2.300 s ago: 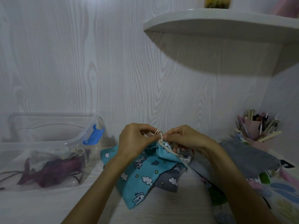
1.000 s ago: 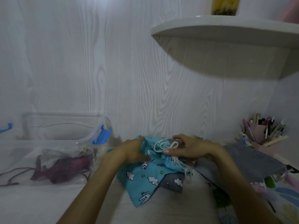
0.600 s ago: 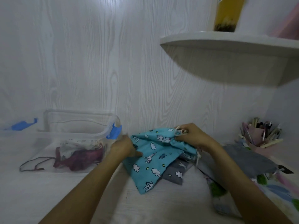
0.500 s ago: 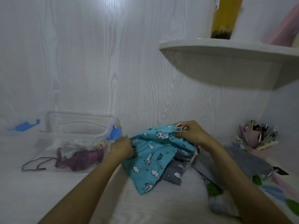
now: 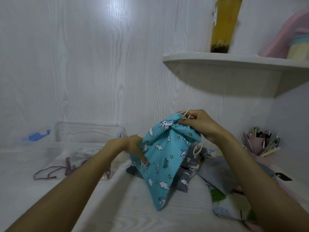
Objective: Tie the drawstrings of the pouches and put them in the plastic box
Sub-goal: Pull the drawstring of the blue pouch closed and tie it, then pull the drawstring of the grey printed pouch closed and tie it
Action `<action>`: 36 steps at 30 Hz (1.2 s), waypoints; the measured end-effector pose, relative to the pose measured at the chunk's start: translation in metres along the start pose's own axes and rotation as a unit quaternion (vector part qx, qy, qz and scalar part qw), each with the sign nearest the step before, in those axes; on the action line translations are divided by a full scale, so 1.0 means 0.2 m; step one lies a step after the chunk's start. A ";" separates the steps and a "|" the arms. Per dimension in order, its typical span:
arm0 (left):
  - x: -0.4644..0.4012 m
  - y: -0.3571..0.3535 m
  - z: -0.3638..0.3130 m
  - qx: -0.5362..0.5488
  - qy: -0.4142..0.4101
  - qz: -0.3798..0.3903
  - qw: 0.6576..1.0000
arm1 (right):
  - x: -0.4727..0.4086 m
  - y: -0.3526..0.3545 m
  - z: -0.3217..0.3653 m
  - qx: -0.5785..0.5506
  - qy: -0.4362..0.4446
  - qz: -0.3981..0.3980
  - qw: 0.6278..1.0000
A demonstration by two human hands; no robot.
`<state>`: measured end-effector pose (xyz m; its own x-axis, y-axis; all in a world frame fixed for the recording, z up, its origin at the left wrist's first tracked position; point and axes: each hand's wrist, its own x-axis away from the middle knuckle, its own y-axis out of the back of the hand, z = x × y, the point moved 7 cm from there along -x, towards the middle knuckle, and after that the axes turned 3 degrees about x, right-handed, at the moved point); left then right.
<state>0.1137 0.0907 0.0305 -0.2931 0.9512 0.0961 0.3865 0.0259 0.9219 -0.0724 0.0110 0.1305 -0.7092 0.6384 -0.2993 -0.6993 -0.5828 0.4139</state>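
From my seat, the clear plastic box sits at the far left against the wall, one blue latch out on its left side; it looked nearer the centre half a second ago, as the view has swung right and up. Inside it lie a dark maroon pouch and a pale one, cords trailing toward the front wall. Between the box and the raised pouch I see a strip of bare white table, open toward me.

My left hand has let go of the cloth's edge since then; its fingers now lie loose and spread against the left side of the blue cloud-print pouch. The right hand has lifted higher and pinches the gathered neck with its cream drawstring, so the pouch hangs tilted, its bottom corner touching the table.

Under it lies a grey print pouch, then a heap of cloth running to the right edge. The pen holder stands in the corner, below the shelf.
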 end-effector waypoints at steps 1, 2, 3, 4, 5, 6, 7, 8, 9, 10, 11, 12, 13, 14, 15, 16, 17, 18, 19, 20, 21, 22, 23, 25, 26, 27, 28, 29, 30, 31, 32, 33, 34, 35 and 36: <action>0.00 -0.02 0.01 -0.010 0.012 0.013 1.000 | 0.00 0.02 -0.01 0.002 0.000 -0.019 1.000; 0.01 -0.03 0.01 -0.016 0.020 0.007 1.000 | 0.00 0.04 -0.03 0.006 -0.006 -0.046 0.999; 0.01 -0.03 0.00 -0.016 0.025 -0.006 1.000 | 0.00 0.06 -0.07 0.010 -0.014 -0.075 0.997; 0.02 -0.02 -0.02 -0.013 0.029 -0.023 0.999 | 0.01 0.06 -0.11 0.015 -0.023 -0.103 0.994; 0.03 0.01 -0.04 -0.008 0.032 -0.046 0.998 | 0.02 0.06 -0.15 0.021 -0.027 -0.121 0.992; 0.05 0.05 -0.06 0.005 0.032 -0.070 0.997 | 0.02 0.03 -0.18 0.029 -0.028 -0.125 0.991; 0.06 0.09 -0.08 0.029 0.030 -0.088 0.995 | 0.02 0.00 -0.19 0.040 -0.027 -0.118 0.992; 0.08 0.13 -0.10 0.062 0.023 -0.099 0.993 | 0.01 -0.03 -0.18 0.051 -0.021 -0.107 0.993; 0.11 0.18 -0.12 0.089 0.016 -0.110 0.990 | 0.00 -0.06 -0.16 0.055 -0.011 -0.097 0.994; 0.14 0.23 -0.13 0.109 0.010 -0.129 0.986 | -0.02 -0.10 -0.11 0.047 0.002 -0.091 0.995; 0.18 0.30 -0.14 0.127 0.003 -0.156 0.979 | -0.03 -0.12 -0.06 0.031 0.017 -0.091 0.995; 0.22 0.38 -0.14 0.145 0.000 -0.193 0.970 | -0.04 -0.15 0.00 0.013 0.033 -0.096 0.995; 0.26 0.46 -0.13 0.170 0.001 -0.232 0.958 | -0.06 -0.19 0.06 0.005 0.051 -0.104 0.993; 0.32 0.54 -0.11 0.199 0.007 -0.269 0.942 | -0.08 -0.24 0.13 0.010 0.066 -0.109 0.992; 0.36 0.61 -0.08 0.218 0.017 -0.300 0.929 | -0.10 -0.29 0.19 0.025 0.079 -0.108 0.991; 0.42 0.68 -0.04 0.218 0.029 -0.327 0.919 | -0.13 -0.37 0.26 0.033 0.093 -0.092 0.991; 0.45 0.74 -0.02 0.206 0.039 -0.351 0.913 | -0.16 -0.43 0.30 0.031 0.104 -0.062 0.992; 0.51 0.80 0.01 0.190 0.052 -0.376 0.905 | -0.19 -0.52 0.36 0.019 0.117 -0.014 0.993; 0.56 0.86 0.05 0.173 0.064 -0.400 0.898 | -0.21 -0.60 0.41 0.013 0.130 0.036 0.991; 0.60 0.90 0.09 0.155 0.077 -0.423 0.890 | -0.23 -0.67 0.45 0.014 0.141 0.082 0.986; 0.65 0.95 0.14 0.130 0.091 -0.445 0.881 | -0.25 -0.75 0.50 0.019 0.153 0.116 0.981; 0.70 1.00 0.18 0.104 0.107 -0.461 0.875 | -0.26 -0.82 0.54 0.022 0.163 0.136 0.977; 0.73 1.03 0.22 0.082 0.118 -0.473 0.869 | -0.27 -0.87 0.57 0.022 0.172 0.145 0.974; 0.78 1.06 0.31 0.059 0.123 -0.480 0.867 | -0.30 -0.98 0.61 0.033 0.190 0.140 0.971; 0.80 1.05 0.37 0.053 0.128 -0.475 0.869 | -0.31 -1.04 0.61 0.047 0.198 0.138 0.969; 0.80 1.03 0.43 0.043 0.136 -0.467 0.872 | -0.31 -1.08 0.60 0.061 0.202 0.142 0.967; 0.80 0.99 0.50 0.029 0.155 -0.457 0.875 | -0.31 -1.14 0.57 0.076 0.199 0.161 0.964; 0.80 0.94 0.57 0.011 0.175 -0.440 0.881 | -0.30 -1.20 0.53 0.105 0.191 0.188 0.958; 0.79 0.89 0.64 -0.007 0.199 -0.414 0.888 | -0.29 -1.25 0.47 0.158 0.183 0.224 0.944; 0.79 0.82 0.70 -0.023 0.224 -0.378 0.898 | -0.29 -1.30 0.40 0.229 0.169 0.262 0.922; 0.78 0.77 0.76 -0.040 0.248 -0.337 0.908 | -0.29 -1.33 0.32 0.296 0.155 0.287 0.898; 0.76 0.72 0.80 -0.054 0.259 -0.300 0.917 | -0.31 -1.35 0.26 0.342 0.143 0.292 0.882; 0.74 0.69 0.83 -0.058 0.250 -0.278 0.926 | -0.33 -1.33 0.22 0.359 0.131 0.281 0.880; 0.70 0.68 0.84 -0.048 0.231 -0.257 0.937 | -0.35 -1.31 0.20 0.357 0.124 0.266 0.887; 0.65 0.64 0.86 -0.029 0.212 -0.227 0.950 | -0.37 -1.30 0.19 0.347 0.122 0.250 0.896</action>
<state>0.2752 0.2714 0.0972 -0.7481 0.6374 -0.1848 0.0908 0.3742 0.9229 0.1652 0.1345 0.0766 -0.9758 0.2067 -0.0717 -0.1249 -0.2572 0.9582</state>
